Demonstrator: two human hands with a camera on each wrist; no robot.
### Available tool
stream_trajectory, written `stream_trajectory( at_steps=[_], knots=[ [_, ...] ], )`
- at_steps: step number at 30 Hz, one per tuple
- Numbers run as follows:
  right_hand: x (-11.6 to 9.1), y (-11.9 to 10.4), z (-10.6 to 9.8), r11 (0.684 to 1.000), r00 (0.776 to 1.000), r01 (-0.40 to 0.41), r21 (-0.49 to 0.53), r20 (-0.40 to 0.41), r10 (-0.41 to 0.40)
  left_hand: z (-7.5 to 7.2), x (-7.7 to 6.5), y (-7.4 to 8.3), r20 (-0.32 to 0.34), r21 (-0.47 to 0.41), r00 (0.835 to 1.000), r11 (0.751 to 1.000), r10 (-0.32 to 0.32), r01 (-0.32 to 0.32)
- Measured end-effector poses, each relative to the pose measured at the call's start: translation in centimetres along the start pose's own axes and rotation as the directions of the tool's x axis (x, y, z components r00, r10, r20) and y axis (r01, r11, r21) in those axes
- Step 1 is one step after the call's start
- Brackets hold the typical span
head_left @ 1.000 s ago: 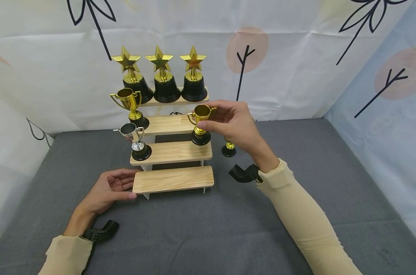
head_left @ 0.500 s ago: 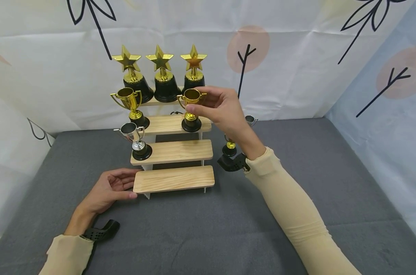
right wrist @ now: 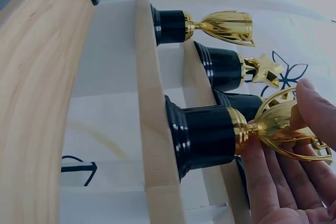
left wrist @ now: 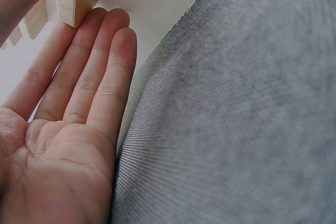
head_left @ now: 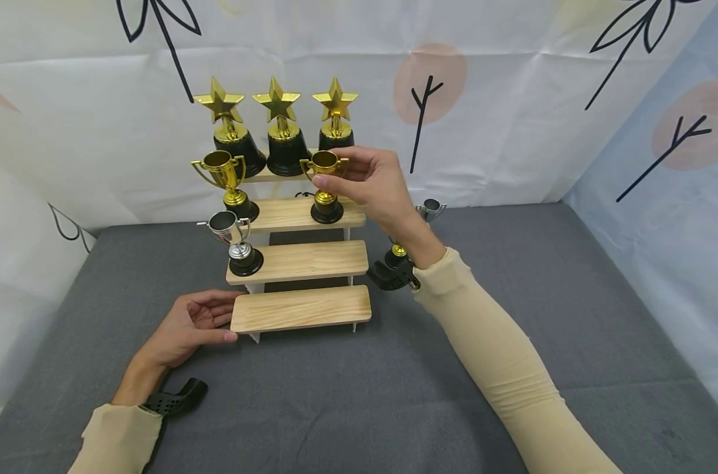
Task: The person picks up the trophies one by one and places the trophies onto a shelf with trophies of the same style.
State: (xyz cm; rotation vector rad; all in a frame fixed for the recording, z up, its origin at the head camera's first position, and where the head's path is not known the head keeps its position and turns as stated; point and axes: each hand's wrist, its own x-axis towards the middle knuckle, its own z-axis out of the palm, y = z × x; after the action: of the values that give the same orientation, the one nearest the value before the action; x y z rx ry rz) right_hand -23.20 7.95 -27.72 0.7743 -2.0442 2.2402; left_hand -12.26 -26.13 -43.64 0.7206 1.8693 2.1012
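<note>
the shiny gold cup trophy [head_left: 326, 197] has shifted towards eleven o'clock; the right hand [head_left: 373, 187] pinches it upright, round black base at the second-highest grained wood shelf [head_left: 284, 214], towards its three o'clock end. the left hand [head_left: 178, 332], fingers straight and side by side, touches the round-cornered bottom plank [head_left: 301, 309] at nine o'clock.

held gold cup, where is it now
In the head view, the gold trophy cup is near the right end of the second-highest pale wooden shelf, in the right hand.
</note>
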Motion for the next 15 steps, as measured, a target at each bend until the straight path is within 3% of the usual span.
stream_trajectory(
  at_steps=[15],
  knots=[
    [0.5,0.6,1.1,0.999,1.000,0.011,-0.035,-0.012,-0.012,0.1,0.0,0.1,0.009,-0.004,1.000,1.000,0.013,-0.013]
  ],
)
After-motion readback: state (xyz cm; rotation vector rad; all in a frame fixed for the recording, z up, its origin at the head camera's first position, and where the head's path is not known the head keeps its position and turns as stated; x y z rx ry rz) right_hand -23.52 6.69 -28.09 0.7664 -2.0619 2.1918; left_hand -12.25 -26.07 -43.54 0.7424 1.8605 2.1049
